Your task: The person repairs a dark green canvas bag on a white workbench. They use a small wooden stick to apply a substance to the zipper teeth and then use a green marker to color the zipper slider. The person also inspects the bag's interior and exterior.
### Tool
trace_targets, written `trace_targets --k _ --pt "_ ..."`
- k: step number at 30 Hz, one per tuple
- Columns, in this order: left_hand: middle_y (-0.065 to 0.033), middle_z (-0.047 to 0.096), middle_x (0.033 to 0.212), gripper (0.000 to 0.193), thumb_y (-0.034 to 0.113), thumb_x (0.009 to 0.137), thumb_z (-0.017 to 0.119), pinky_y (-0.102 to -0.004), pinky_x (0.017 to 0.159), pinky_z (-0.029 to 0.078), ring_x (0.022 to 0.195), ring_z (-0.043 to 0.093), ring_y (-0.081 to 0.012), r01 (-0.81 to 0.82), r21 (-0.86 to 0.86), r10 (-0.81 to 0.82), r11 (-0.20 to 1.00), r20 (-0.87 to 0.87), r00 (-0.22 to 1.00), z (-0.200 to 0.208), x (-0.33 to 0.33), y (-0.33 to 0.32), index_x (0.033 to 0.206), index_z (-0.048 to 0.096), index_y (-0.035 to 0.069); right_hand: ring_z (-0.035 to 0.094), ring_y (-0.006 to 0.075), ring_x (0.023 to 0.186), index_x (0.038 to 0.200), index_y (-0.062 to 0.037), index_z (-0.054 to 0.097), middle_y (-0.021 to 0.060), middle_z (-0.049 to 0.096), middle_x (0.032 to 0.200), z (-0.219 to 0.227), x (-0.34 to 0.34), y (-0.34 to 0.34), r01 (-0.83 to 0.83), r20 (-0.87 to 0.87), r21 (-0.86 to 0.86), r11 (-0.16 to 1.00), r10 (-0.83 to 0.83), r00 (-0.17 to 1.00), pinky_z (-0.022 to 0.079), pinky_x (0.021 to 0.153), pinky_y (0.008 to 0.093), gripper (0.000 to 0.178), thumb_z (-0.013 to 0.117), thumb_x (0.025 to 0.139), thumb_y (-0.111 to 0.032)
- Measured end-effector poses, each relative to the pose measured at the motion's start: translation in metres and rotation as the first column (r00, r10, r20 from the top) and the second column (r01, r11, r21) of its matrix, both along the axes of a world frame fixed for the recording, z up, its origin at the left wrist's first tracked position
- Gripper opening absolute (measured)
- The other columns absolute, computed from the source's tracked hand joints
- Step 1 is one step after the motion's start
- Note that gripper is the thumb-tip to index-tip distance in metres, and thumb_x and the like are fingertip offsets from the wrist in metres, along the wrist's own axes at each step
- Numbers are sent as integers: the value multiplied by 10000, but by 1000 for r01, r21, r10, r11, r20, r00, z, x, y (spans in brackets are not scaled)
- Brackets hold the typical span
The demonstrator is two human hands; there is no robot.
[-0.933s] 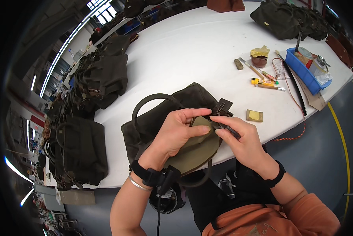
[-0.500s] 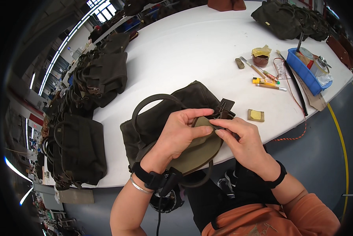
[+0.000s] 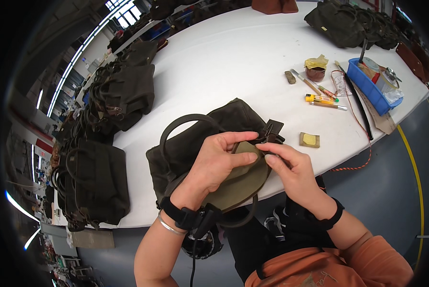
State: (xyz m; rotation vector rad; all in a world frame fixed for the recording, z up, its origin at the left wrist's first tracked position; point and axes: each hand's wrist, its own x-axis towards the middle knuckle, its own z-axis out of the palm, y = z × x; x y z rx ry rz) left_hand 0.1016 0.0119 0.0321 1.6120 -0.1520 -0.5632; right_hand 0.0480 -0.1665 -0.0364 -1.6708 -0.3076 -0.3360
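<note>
A dark olive handbag (image 3: pixel 195 138) lies on the white table before me, its zipper undone and the lighter green lining (image 3: pixel 238 189) showing. My left hand (image 3: pixel 219 158) grips the bag's edge near the zipper's far end, thumb on the lining and forefinger stretched along the teeth. Close beside it, my right hand (image 3: pixel 291 165) pinches at the zipper edge; a small dark bit shows between its fingertips, too hidden to name. Just beyond the fingers a dark tab (image 3: pixel 274 128) sticks out at the zipper's end. One handle (image 3: pixel 186 119) arches up on the far side.
More dark bags stand along the left (image 3: pixel 99 182) and lie at the far right (image 3: pixel 339 24). To the right are a yellow-topped block (image 3: pixel 309 140), a yellow cutter (image 3: pixel 319 99), a jar (image 3: pixel 316 69), a black strip (image 3: pixel 360 107) and a blue bin (image 3: pixel 374 88) of supplies.
My right hand has shifted slightly, its thumb drawing up and its fingers turning at the zipper edge. The left hand and the bag stay almost where they were.
</note>
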Motion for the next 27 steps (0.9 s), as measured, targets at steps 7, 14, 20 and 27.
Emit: trace_targets --k 7,14,20,27 --pt "-92 690 1032 454 -66 813 697 -242 778 531 867 642 -109 0 13 1 1000 -19 1000 3 0 0 1256 603 -46 514 115 695 1203 -76 674 65 589 802 6 -2 -3 -28 -48 -1 1000 28 998 427 640 264 277 619 932 -59" --pt "-91 689 1035 451 -62 810 701 -239 772 530 861 637 -102 -8 0 8 1000 -8 1000 1 0 -1 1251 607 -50 504 157 615 1187 -92 686 85 559 740 10 -2 -2 21 1 -106 994 -21 1000 418 574 291 281 641 912 -55" --pt "-83 687 1019 443 -61 809 698 -225 750 518 838 623 -89 1 -8 -1 1000 8 1000 -2 2 1 1244 613 -50 541 222 606 1179 -120 694 97 535 729 13 -4 1 98 98 -253 963 -75 992 447 564 332 291 642 901 -48" --pt "-81 685 993 442 -61 805 698 -217 735 518 823 622 -83 19 -30 -19 999 -5 1000 -3 5 2 1239 619 -49 565 248 596 1184 -137 688 83 512 759 5 -8 9 258 244 -363 895 -176 954 452 513 371 346 634 867 -8"
